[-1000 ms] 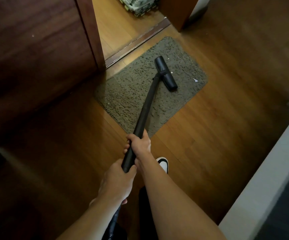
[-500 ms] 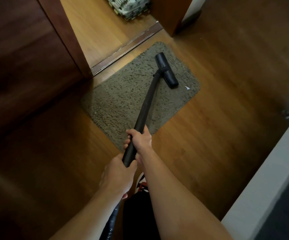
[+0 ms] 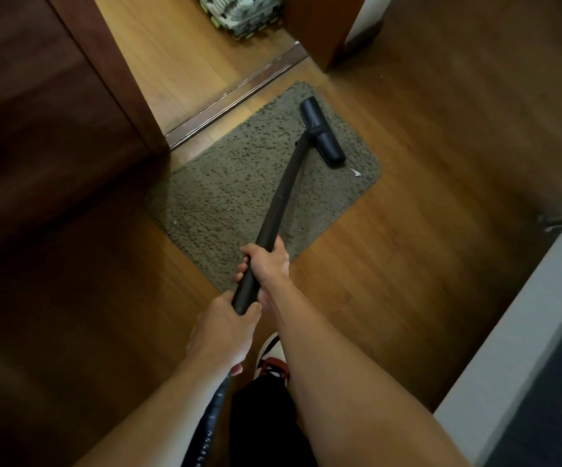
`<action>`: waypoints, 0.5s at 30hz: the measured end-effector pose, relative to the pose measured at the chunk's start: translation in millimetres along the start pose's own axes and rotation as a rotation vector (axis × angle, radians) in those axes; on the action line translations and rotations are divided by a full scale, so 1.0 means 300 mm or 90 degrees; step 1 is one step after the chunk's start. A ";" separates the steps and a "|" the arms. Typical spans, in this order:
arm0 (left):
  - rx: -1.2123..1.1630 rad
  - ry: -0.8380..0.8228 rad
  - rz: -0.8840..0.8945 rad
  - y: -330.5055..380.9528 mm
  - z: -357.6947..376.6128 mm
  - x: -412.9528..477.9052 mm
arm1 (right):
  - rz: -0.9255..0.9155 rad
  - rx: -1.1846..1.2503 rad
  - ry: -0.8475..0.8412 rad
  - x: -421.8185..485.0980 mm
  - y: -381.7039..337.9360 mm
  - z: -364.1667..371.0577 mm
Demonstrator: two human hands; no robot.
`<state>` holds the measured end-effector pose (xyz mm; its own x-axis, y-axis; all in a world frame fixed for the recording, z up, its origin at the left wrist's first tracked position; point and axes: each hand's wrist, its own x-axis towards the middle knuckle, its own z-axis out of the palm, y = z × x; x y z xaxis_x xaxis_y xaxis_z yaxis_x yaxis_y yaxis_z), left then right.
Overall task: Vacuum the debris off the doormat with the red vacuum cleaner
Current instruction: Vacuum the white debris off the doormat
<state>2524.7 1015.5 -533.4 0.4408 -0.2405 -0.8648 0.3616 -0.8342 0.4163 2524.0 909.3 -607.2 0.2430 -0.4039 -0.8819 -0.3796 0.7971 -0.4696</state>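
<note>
A grey-brown shaggy doormat (image 3: 239, 183) lies on the wood floor before a doorway. The black vacuum wand (image 3: 281, 193) runs from my hands up to its black floor head (image 3: 321, 131), which rests on the mat's far right part. My right hand (image 3: 268, 261) grips the wand higher up; my left hand (image 3: 225, 328) grips it just below, with the ribbed hose (image 3: 210, 419) trailing from it. A white scrap of debris (image 3: 355, 172) lies on the mat near its right corner, just beyond the head. The red vacuum body is out of view.
A dark wooden door (image 3: 37, 112) stands at the left, with a metal threshold strip (image 3: 236, 99) behind the mat. A woven patterned item (image 3: 242, 11) sits past the doorway. A white ledge (image 3: 515, 332) runs along the right. My shoe (image 3: 271, 358) is on the floor under my arms.
The floor head has slid toward the mat's right corner, closer to the white scrap. My view has shifted so the mat sits a little further right, and my shoe has come into view.
</note>
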 end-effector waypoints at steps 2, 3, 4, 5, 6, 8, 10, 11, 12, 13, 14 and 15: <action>-0.026 -0.008 -0.008 -0.037 -0.020 -0.019 | 0.002 -0.019 -0.003 -0.020 0.033 0.022; -0.037 -0.009 -0.017 -0.058 -0.030 -0.031 | 0.004 -0.028 -0.007 -0.032 0.053 0.034; -0.048 -0.008 -0.025 -0.078 -0.041 -0.044 | 0.004 -0.038 -0.013 -0.046 0.073 0.048; -0.058 -0.006 -0.032 -0.098 -0.054 -0.058 | 0.003 -0.047 -0.017 -0.060 0.094 0.061; -0.065 -0.004 -0.034 -0.117 -0.068 -0.073 | 0.002 -0.053 -0.023 -0.076 0.113 0.076; -0.070 -0.004 -0.032 -0.153 -0.104 -0.099 | 0.002 -0.064 -0.031 -0.106 0.148 0.109; -0.066 -0.001 -0.030 -0.189 -0.140 -0.120 | 0.001 -0.069 -0.036 -0.134 0.182 0.137; -0.063 0.002 -0.030 -0.209 -0.156 -0.130 | 0.000 -0.070 -0.036 -0.147 0.200 0.150; -0.060 0.003 -0.032 -0.227 -0.169 -0.137 | 0.002 -0.071 -0.038 -0.159 0.216 0.161; -0.057 0.002 -0.033 -0.248 -0.182 -0.147 | 0.005 -0.072 -0.040 -0.174 0.236 0.172; -0.055 0.001 -0.033 -0.271 -0.195 -0.159 | 0.010 -0.071 -0.043 -0.193 0.256 0.182; -0.055 0.000 -0.032 -0.295 -0.206 -0.170 | 0.013 -0.070 -0.044 -0.210 0.277 0.190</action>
<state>2520.8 1132.3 -508.7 0.4201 -0.2003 -0.8851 0.4523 -0.7993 0.3956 2528.0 1026.5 -588.4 0.2929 -0.3532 -0.8885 -0.4793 0.7498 -0.4561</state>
